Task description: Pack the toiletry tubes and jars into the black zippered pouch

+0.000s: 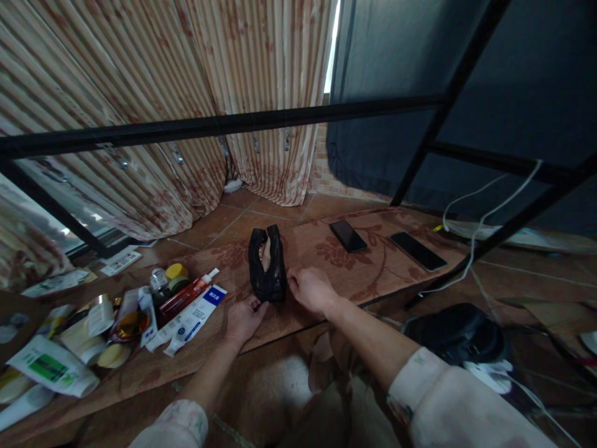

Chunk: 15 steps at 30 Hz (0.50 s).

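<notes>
A black zip pouch (276,277) stands on the patterned runner in front of me, its top unzipped and gaping. Something pale shows in the opening, too dim to name. My left hand (245,318) is closed at the pouch's near end, thumb and fingers pinching its lower edge. Close by the pouch's right side, my right hand (311,290) is curled with the fingers bent inward. What those fingers hold, if anything, is hidden.
Left of the pouch lie a red pump bottle (184,298), a white-and-blue tube (198,317), a green-labelled tube (52,367) and several jars. Two phones, one nearer (348,236) and one farther right (417,251), rest on the runner (308,249). A dark metal frame (280,117) crosses ahead; a white cable (476,242) hangs right.
</notes>
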### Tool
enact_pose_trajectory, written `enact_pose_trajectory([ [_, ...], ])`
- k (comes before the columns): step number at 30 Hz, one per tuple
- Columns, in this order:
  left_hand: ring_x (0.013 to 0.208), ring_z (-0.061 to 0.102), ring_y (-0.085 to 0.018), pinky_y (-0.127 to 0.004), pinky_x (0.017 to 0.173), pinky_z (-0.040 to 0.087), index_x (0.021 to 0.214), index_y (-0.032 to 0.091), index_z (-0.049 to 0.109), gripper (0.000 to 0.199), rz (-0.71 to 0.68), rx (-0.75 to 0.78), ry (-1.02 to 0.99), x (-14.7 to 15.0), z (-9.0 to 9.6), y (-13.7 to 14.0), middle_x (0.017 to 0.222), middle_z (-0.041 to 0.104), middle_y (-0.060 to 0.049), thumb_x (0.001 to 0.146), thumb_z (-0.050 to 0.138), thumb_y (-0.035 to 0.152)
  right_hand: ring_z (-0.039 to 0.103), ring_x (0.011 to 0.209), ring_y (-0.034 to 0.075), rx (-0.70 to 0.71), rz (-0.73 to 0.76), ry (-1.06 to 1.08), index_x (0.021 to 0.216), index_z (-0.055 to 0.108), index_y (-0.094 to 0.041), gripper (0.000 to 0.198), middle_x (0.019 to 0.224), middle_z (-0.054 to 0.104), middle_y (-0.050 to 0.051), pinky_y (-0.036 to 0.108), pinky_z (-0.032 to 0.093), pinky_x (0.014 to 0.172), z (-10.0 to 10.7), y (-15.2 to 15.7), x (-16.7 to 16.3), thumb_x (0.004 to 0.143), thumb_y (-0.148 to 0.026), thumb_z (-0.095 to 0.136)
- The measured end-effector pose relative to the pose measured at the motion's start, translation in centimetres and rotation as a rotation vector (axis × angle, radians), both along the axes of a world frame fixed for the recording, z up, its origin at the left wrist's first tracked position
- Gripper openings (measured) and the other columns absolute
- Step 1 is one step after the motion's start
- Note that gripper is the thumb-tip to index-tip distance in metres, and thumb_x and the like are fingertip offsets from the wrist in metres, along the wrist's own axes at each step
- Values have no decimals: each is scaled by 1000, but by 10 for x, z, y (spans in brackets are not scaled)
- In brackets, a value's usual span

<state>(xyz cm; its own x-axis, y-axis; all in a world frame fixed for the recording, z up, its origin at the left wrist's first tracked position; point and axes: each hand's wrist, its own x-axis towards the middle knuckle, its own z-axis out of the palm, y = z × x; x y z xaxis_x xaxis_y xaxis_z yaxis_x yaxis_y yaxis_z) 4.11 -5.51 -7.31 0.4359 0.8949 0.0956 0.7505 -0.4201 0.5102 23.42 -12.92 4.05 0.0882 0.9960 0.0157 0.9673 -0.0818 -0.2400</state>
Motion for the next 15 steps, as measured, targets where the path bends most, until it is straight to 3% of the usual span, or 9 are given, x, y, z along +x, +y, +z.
enact_pose_trajectory([
  [15,61,56,-12,-22,59,36,78,20,62,18,4,8,-1,0,0,-1,65,61,1,78,56,37,65,87,22,-22,-2,25,95,64,-23,28,93,70,8,28,42,70,-1,0,-2,89,-27,38],
])
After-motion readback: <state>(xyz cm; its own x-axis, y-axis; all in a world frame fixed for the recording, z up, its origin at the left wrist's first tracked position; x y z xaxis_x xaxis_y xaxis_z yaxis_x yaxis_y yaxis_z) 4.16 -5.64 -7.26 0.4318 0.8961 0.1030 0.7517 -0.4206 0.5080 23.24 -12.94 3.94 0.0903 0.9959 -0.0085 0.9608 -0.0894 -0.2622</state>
